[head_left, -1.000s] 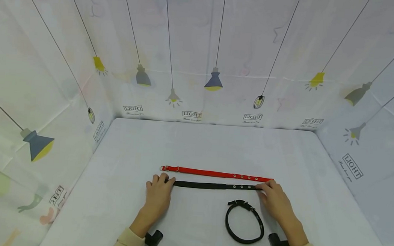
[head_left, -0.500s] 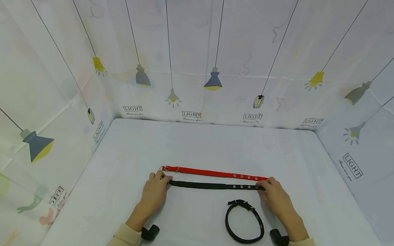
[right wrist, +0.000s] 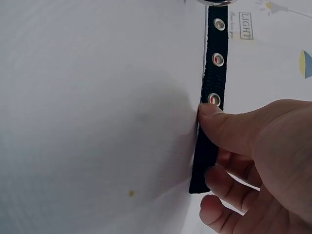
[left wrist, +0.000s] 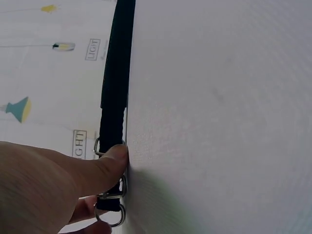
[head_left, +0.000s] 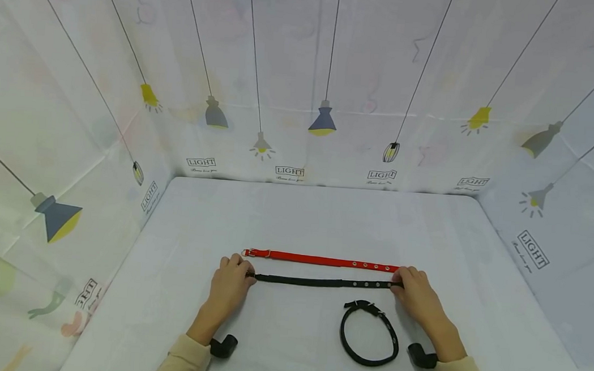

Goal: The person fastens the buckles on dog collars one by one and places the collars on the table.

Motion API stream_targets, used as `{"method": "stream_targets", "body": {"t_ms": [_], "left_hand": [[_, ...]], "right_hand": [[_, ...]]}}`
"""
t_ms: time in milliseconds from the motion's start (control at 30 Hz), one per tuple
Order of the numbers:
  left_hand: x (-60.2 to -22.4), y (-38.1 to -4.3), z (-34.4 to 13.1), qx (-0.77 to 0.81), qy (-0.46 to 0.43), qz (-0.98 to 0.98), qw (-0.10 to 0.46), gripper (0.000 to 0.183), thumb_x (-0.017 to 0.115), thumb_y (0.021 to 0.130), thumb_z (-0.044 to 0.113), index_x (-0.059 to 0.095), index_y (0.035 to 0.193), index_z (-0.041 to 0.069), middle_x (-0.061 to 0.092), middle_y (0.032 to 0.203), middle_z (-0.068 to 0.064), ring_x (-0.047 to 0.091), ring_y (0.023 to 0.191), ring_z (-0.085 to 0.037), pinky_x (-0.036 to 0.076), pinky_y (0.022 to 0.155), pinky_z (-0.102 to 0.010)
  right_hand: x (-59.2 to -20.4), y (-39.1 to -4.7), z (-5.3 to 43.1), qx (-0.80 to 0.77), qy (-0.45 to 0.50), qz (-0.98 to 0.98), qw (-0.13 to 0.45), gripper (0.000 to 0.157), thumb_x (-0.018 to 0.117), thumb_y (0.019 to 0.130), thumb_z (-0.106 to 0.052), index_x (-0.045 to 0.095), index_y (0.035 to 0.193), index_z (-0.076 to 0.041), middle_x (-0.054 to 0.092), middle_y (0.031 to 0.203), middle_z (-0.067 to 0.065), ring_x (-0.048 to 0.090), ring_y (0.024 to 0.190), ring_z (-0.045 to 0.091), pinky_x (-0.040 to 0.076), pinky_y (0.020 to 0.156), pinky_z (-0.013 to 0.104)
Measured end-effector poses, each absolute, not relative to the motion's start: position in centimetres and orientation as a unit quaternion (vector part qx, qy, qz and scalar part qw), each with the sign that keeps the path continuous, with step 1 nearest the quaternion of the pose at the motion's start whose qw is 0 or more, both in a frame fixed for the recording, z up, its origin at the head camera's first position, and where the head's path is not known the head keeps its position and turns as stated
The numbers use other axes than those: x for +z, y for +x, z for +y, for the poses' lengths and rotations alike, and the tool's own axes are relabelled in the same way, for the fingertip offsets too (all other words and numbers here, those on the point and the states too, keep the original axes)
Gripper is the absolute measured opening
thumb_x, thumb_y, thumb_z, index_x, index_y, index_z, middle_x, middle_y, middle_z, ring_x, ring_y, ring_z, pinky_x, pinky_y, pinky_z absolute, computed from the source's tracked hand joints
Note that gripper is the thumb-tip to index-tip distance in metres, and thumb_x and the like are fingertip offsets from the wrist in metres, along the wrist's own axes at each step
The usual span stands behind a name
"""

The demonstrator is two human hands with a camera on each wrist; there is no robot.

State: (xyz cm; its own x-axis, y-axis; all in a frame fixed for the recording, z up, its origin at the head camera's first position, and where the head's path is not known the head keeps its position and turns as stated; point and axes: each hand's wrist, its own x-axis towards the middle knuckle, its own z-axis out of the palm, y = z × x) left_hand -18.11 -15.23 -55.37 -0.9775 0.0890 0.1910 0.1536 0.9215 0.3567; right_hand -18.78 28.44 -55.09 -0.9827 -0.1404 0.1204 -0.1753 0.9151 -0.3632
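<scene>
A black collar [head_left: 311, 282] is stretched straight between my two hands. My left hand [head_left: 230, 283] pinches its buckle end; in the left wrist view the thumb lies on the strap [left wrist: 113, 73] between metal rings and the buckle [left wrist: 114, 195]. My right hand [head_left: 418, 298] pinches the other end, thumb just below a metal eyelet [right wrist: 214, 99], with the strap's tip [right wrist: 202, 183] hanging past the thumb. Just beyond lies a red collar [head_left: 318, 260], laid out straight, its right end hidden behind my right hand. Nearer me, a second black collar [head_left: 369, 334] lies buckled into a loop.
All of this is on a white table [head_left: 325, 221]. A white curtain [head_left: 304, 67] printed with hanging lamps stands behind and on both sides. Black wrist cameras [head_left: 223, 347] sit on both wrists.
My left hand has shifted slightly left and my right hand slightly right, both still holding the black collar's ends. The red collar and the looped black collar stay in place.
</scene>
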Motion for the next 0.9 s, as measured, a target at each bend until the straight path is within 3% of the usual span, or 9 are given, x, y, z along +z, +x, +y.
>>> {"method": "stream_targets", "body": {"t_ms": [467, 700, 900], "left_hand": [[-55.4, -18.1, -17.6, -0.258, -0.044, -0.965, 0.021, 0.016, 0.079, 0.086, 0.02, 0.069, 0.095, 0.012, 0.057, 0.089, -0.002, 0.052, 0.082, -0.017, 0.044, 0.069, -0.033], [-54.6, -17.8, -18.5, -0.344, -0.029, -0.938, 0.002, 0.014, 0.075, 0.09, 0.021, 0.069, 0.101, 0.014, 0.06, 0.091, 0.001, 0.051, 0.075, -0.011, 0.043, 0.067, -0.024], [-53.4, -17.8, -19.3, -0.544, 0.006, -0.839, -0.014, 0.022, 0.072, 0.093, 0.022, 0.067, 0.11, 0.01, 0.07, 0.09, -0.016, 0.064, 0.073, -0.018, 0.054, 0.065, -0.029]], "right_hand": [[-54.8, -17.9, 30.6, 0.196, 0.057, -0.979, 0.012, 0.007, 0.075, 0.087, -0.009, 0.07, 0.091, -0.008, 0.064, 0.095, 0.01, 0.054, 0.094, 0.029, 0.048, 0.078, 0.046], [-53.2, -17.0, 31.4, 0.269, 0.048, -0.962, -0.009, 0.012, 0.071, 0.092, -0.014, 0.067, 0.1, -0.006, 0.067, 0.09, 0.003, 0.054, 0.081, 0.016, 0.045, 0.068, 0.03], [-51.9, -16.4, 31.8, 0.33, 0.025, -0.943, -0.012, 0.026, 0.066, 0.097, -0.029, 0.064, 0.112, -0.008, 0.071, 0.098, 0.005, 0.057, 0.082, 0.008, 0.045, 0.065, 0.024]]}}
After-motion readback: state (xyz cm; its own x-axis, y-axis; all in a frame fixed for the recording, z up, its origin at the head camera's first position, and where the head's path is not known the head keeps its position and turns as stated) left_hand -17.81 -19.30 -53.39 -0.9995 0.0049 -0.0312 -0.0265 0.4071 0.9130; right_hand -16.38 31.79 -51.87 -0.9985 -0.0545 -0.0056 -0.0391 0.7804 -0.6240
